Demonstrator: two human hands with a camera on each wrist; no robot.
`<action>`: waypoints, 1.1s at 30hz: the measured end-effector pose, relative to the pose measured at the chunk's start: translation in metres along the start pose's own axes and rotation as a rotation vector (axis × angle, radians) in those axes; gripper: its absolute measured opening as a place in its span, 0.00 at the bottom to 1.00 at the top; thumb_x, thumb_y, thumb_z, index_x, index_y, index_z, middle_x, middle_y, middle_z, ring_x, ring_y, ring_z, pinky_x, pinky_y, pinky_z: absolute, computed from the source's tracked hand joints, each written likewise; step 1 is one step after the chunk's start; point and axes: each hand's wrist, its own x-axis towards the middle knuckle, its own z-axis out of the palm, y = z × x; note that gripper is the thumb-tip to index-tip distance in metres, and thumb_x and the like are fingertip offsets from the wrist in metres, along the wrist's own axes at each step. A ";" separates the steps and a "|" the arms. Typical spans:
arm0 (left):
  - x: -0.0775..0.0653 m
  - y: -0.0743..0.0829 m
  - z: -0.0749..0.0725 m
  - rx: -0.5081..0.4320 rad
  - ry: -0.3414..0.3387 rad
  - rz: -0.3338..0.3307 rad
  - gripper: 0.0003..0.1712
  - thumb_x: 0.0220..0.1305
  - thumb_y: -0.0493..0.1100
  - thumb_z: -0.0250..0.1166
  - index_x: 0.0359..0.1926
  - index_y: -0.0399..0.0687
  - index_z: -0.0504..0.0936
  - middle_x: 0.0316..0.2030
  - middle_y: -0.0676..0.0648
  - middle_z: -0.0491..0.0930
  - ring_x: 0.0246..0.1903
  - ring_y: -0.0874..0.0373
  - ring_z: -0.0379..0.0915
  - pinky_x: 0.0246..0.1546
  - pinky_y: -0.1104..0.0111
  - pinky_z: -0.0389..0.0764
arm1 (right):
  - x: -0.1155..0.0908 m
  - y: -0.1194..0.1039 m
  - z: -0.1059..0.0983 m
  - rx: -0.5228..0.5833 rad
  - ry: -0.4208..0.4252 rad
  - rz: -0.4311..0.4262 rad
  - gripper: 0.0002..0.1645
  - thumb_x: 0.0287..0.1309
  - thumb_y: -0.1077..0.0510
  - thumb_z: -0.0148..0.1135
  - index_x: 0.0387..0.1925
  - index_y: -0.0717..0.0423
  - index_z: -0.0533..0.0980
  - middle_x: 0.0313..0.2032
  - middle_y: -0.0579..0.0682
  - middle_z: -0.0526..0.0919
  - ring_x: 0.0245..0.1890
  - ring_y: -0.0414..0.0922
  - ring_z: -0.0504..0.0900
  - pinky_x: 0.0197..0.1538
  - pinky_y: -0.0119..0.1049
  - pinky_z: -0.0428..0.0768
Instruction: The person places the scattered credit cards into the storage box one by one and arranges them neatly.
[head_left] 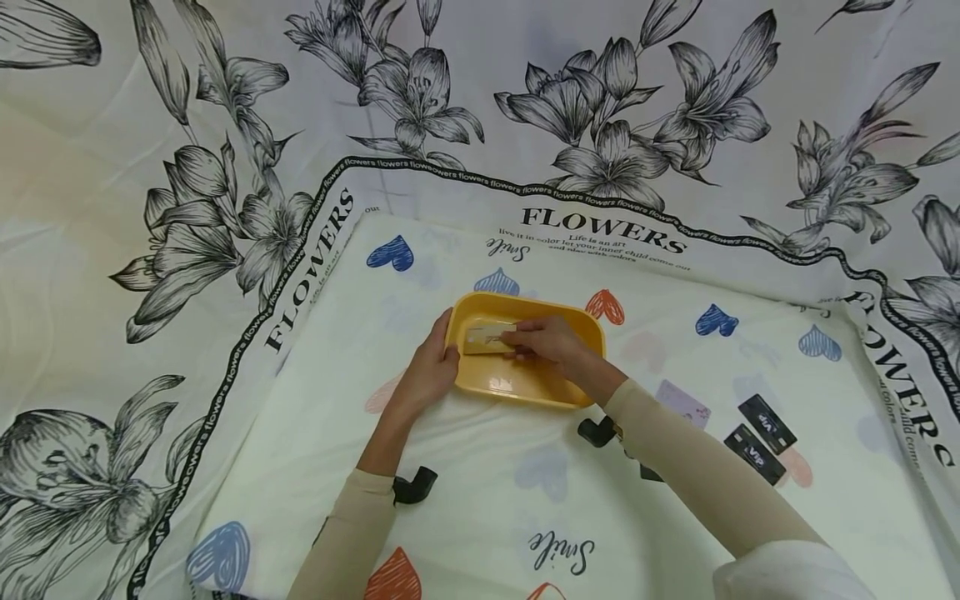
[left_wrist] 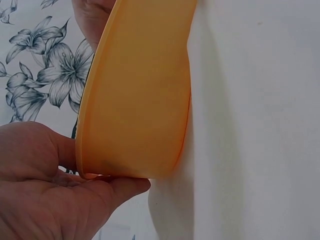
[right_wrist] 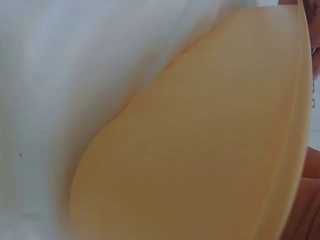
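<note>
A yellow plastic tub (head_left: 525,387) sits on the heart-print cloth, in the middle of the head view. My left hand (head_left: 431,368) grips its left end, with the thumb over the rim; the left wrist view shows that hand's fingers (left_wrist: 127,187) against the tub's outer wall. Inside the tub, toward its left end, lies a pale gold card (head_left: 480,340). My right hand (head_left: 551,340) reaches in over the right side and pinches the card's right end. Whether it is a single card or a stack, I cannot tell. In the right wrist view the tub wall (right_wrist: 200,130) hides most of this hand.
Right of the tub lie a lilac card (head_left: 682,403) and two black VIP cards (head_left: 767,423). Another dark card (head_left: 651,473) is partly hidden beneath my right forearm. The white cloth (head_left: 465,517) covers the surface, with a flower-print sheet (head_left: 450,192) behind it.
</note>
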 end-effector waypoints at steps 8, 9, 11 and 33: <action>-0.001 0.000 -0.001 0.007 0.006 -0.016 0.38 0.80 0.36 0.46 0.86 0.45 0.47 0.82 0.41 0.54 0.81 0.46 0.49 0.81 0.52 0.51 | 0.002 0.001 -0.004 0.098 -0.008 0.031 0.23 0.69 0.64 0.69 0.61 0.68 0.76 0.58 0.66 0.81 0.41 0.48 0.93 0.50 0.38 0.88; -0.001 0.000 -0.001 0.004 0.004 -0.014 0.38 0.80 0.36 0.46 0.86 0.45 0.46 0.82 0.41 0.54 0.82 0.46 0.48 0.81 0.52 0.50 | 0.002 0.001 -0.004 0.091 -0.009 0.034 0.22 0.68 0.63 0.70 0.60 0.68 0.77 0.58 0.65 0.81 0.42 0.49 0.93 0.51 0.38 0.88; -0.001 0.000 -0.001 0.000 -0.002 -0.011 0.38 0.80 0.35 0.46 0.86 0.45 0.46 0.82 0.41 0.54 0.82 0.47 0.48 0.81 0.53 0.50 | 0.002 0.001 -0.005 0.062 -0.006 0.041 0.20 0.68 0.61 0.71 0.57 0.66 0.79 0.57 0.64 0.82 0.43 0.50 0.93 0.51 0.38 0.88; 0.002 -0.001 0.002 -0.009 -0.018 -0.006 0.39 0.79 0.34 0.46 0.86 0.46 0.45 0.83 0.43 0.52 0.82 0.47 0.46 0.81 0.52 0.50 | 0.003 0.001 -0.008 0.016 -0.012 0.050 0.16 0.67 0.59 0.73 0.50 0.65 0.84 0.38 0.59 0.91 0.34 0.48 0.93 0.40 0.36 0.89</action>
